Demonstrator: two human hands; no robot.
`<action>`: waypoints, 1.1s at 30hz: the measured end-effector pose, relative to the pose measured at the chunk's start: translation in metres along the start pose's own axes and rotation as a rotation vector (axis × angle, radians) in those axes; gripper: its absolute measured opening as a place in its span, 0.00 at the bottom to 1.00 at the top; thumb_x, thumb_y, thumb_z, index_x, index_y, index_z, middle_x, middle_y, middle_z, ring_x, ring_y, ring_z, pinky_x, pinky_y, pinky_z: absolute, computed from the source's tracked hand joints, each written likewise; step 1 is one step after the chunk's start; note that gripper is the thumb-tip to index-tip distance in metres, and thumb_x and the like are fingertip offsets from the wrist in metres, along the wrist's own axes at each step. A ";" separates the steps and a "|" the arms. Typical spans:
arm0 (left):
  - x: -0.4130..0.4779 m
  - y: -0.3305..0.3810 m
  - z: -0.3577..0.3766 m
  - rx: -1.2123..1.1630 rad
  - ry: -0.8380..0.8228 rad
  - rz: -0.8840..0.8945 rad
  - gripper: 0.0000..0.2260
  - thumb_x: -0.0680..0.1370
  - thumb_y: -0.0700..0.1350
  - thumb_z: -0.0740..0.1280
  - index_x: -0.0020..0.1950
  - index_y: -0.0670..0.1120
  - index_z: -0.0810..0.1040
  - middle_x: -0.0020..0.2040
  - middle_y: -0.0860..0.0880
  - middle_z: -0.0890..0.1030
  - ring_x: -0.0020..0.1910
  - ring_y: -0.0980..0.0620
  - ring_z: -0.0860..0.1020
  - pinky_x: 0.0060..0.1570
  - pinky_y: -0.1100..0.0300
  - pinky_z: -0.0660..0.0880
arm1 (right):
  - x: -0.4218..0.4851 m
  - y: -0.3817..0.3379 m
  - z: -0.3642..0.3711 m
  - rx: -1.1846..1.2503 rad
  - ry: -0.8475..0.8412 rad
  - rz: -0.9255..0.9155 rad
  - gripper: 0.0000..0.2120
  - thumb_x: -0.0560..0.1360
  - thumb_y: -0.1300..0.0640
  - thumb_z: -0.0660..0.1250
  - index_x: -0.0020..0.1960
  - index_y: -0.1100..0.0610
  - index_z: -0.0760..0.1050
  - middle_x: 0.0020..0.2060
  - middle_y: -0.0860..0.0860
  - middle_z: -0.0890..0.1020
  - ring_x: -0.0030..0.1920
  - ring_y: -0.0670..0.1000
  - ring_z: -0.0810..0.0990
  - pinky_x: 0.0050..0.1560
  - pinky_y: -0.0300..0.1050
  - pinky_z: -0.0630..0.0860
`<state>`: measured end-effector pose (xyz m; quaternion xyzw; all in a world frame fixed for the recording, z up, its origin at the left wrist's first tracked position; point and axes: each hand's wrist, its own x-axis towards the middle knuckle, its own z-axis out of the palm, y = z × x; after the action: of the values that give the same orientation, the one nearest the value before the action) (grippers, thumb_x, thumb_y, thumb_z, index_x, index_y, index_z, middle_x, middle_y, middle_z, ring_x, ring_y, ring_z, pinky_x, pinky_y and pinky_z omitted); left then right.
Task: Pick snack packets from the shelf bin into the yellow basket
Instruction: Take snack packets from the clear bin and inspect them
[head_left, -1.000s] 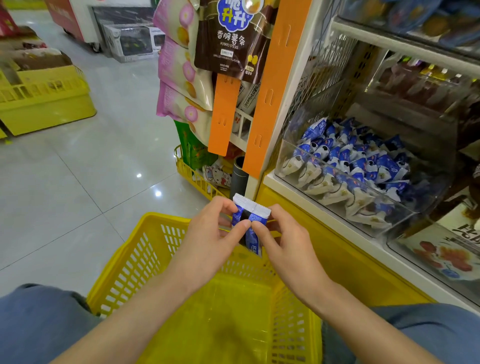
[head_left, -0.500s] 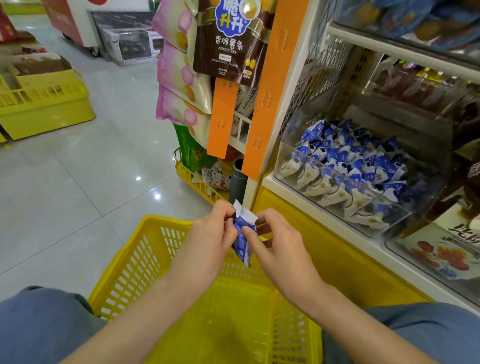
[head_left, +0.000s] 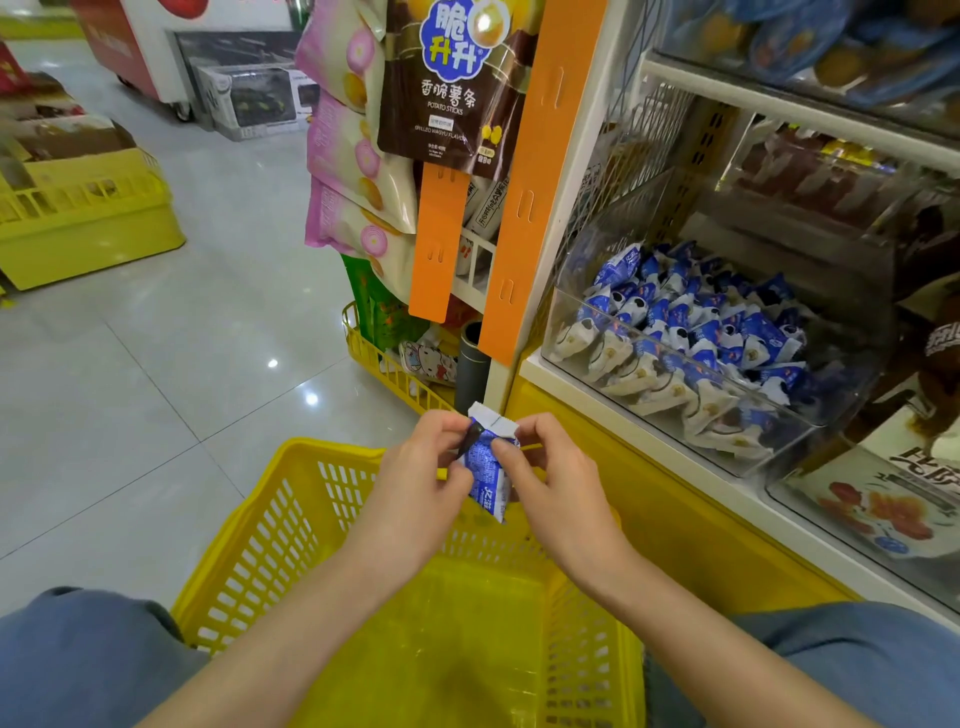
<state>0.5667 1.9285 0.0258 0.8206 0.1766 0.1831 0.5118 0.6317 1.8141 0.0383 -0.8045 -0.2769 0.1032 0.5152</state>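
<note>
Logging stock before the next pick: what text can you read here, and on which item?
"脆升升": brown hanging bag, large logo.
"香脆薯条": same bag.
"POTATO STICKS": same bag.
"GRILLED WAGYU FLAVOR": same bag, small and barely legible.
Perhaps "亿滋": near the bottom of the held blue packet; its fine print is blurred.
bin packets: print too small to read.
lower-right bag: large dark characters, cut off by the frame edge.

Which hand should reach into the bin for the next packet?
Probably right: the right hand sits nearer the bin, and the left hand can drop the packet into the basket below.
</note>
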 end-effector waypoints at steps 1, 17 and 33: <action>0.000 0.001 -0.001 -0.028 -0.004 -0.010 0.15 0.74 0.30 0.61 0.53 0.48 0.73 0.47 0.57 0.80 0.45 0.69 0.78 0.43 0.74 0.73 | 0.000 0.000 -0.001 0.028 0.000 0.007 0.05 0.76 0.58 0.65 0.44 0.50 0.70 0.41 0.45 0.78 0.41 0.45 0.78 0.45 0.50 0.79; 0.000 0.017 -0.003 -0.491 -0.202 -0.387 0.11 0.78 0.43 0.62 0.60 0.48 0.76 0.55 0.47 0.82 0.57 0.48 0.78 0.64 0.45 0.70 | 0.001 -0.010 -0.011 0.264 -0.110 0.226 0.32 0.68 0.64 0.73 0.64 0.50 0.60 0.47 0.45 0.77 0.45 0.47 0.81 0.44 0.43 0.81; 0.008 0.018 -0.007 -0.423 -0.351 -0.202 0.10 0.75 0.41 0.67 0.55 0.49 0.78 0.51 0.55 0.83 0.48 0.63 0.80 0.39 0.72 0.72 | 0.010 -0.009 -0.039 0.202 0.080 0.092 0.10 0.79 0.57 0.60 0.42 0.54 0.78 0.33 0.50 0.83 0.32 0.46 0.81 0.31 0.40 0.78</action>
<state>0.5722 1.9304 0.0458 0.6931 0.1239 0.0195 0.7098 0.6542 1.7922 0.0653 -0.7638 -0.2071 0.1222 0.5990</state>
